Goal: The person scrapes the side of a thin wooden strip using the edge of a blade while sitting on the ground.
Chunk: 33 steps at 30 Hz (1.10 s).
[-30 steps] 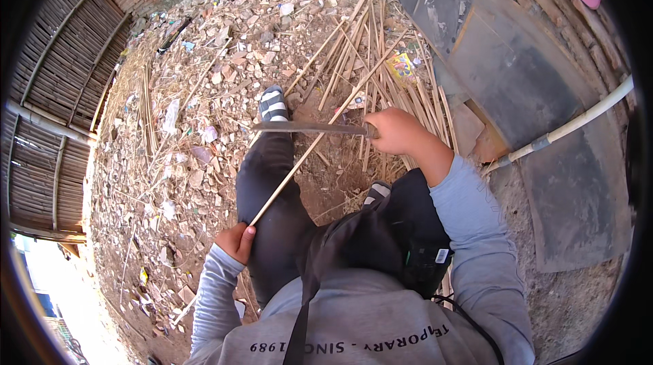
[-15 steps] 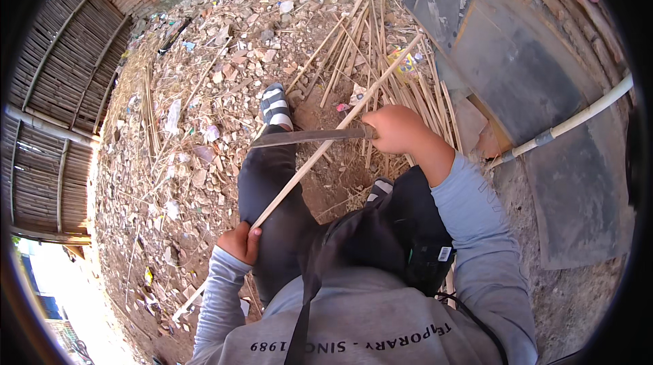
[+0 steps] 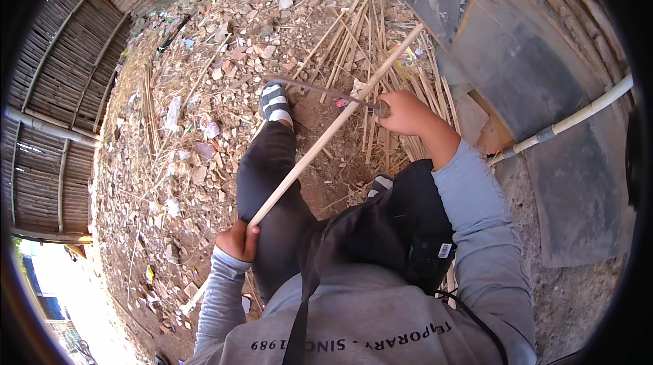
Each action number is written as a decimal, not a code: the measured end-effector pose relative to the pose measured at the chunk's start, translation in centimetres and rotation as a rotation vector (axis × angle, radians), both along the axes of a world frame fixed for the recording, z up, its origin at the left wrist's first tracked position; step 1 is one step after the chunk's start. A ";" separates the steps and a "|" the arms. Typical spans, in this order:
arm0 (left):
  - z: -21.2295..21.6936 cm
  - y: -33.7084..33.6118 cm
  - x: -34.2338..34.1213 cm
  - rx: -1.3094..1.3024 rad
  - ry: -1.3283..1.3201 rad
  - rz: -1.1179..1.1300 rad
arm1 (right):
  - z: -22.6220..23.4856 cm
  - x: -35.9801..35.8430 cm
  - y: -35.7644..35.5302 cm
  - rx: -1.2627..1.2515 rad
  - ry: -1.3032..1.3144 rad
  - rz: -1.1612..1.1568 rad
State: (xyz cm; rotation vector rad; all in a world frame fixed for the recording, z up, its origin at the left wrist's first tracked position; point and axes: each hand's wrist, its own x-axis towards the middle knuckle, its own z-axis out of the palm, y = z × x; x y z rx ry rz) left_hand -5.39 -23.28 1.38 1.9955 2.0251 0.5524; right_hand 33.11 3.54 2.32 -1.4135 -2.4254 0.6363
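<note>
A long pale bamboo strip [image 3: 303, 166] runs slantwise from beside my left thigh up to the far right. Its near part is gripped in my closed left hand [image 3: 236, 241], resting by my left knee. My right hand [image 3: 407, 113] is wrapped round the short handle of a machete [image 3: 309, 86], whose dark blade points left, seen nearly edge-on. The blade crosses the strip's upper half close to the handle; I cannot tell whether it touches. Beyond the blade tip is my left foot in a checked slipper [image 3: 275, 102].
Several bamboo strips [image 3: 350, 42] lie in a loose pile at the far right. Broken tile and rubble [image 3: 204, 161] cover the ground. Dark sheets [image 3: 517, 72] and a pale pipe [image 3: 585, 110] stand to the right, a bamboo wall [image 3: 58, 52] to the left.
My right hand has moved up along the strip and slightly right. The blade has turned from flat to nearly edge-on, its tip now higher. My left hand has barely shifted.
</note>
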 end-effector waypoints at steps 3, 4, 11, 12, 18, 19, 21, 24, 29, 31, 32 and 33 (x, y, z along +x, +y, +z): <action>-0.2 -0.3 0.0 0.007 0.019 0.014 | -0.4 0.3 1.1 -0.065 0.122 -0.121; 0.0 -0.4 0.0 0.009 0.036 0.019 | -0.4 0.0 1.0 -0.040 0.114 -0.125; 0.2 -0.4 -0.1 0.013 0.029 -0.034 | 0.2 0.2 -0.5 0.008 -0.090 0.064; -0.4 -0.5 -0.2 0.057 0.034 -0.010 | 0.1 0.5 0.1 -0.061 0.028 -0.013; -0.2 -0.5 -0.2 0.094 0.036 -0.006 | -0.1 1.0 1.2 -0.001 0.075 -0.212; -0.2 -0.5 -0.2 0.091 0.036 -0.001 | 0.4 0.7 0.6 -0.026 0.025 -0.190; -0.1 -0.4 -0.4 0.032 0.031 0.000 | 1.4 -0.9 -1.1 0.014 -0.068 -0.088; 0.0 -0.2 -0.3 0.041 0.045 -0.005 | 0.3 0.1 0.0 -0.004 -0.121 -0.045; -0.7 -0.6 -0.4 0.124 0.016 0.006 | -0.4 2.0 2.0 -0.121 0.175 -0.336; -0.8 -0.6 -0.6 0.098 0.015 0.008 | -0.3 1.7 1.6 0.019 0.155 -0.297; -0.7 -0.5 -0.6 0.075 -0.002 0.012 | 0.6 1.1 1.0 0.012 0.108 -0.246; -0.6 -0.5 -0.5 0.051 -0.020 0.017 | 0.9 0.7 0.4 0.005 0.061 -0.194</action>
